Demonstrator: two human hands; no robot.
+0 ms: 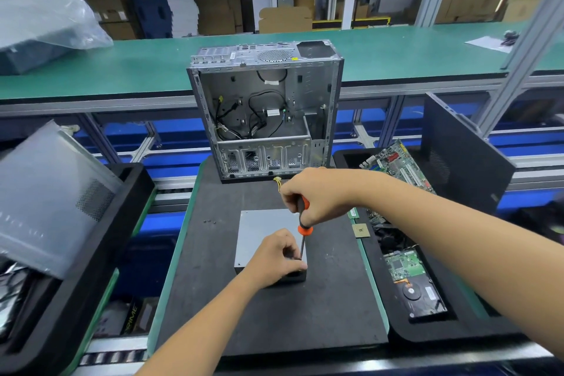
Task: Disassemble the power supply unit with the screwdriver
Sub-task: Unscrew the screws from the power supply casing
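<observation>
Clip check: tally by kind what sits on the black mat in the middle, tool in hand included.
Computer case: 1
Power supply: 1
Screwdriver, gripped by the right hand, tip guided by the left hand: 1
Loose screws: 3, as far as such small specks can be told
Total: 6

Quick count of what's on the bench: one power supply unit (262,232), grey box, sitting mid-mat. One screwdriver (303,223) with the orange and black handle. Two hands in shot, the left hand (279,256) and the right hand (317,192). One gutted computer case (265,110) at the far edge of the black mat (213,299). Loose screws (209,221) near the mat's left edge, looks like three, they're tiny so can't swear to it. Two black trays, the left tray (100,253) and the right tray (433,330). In the right one: one motherboard (396,162) and one hard drive (418,293). One small chip (361,229) at the mat's right edge.
</observation>
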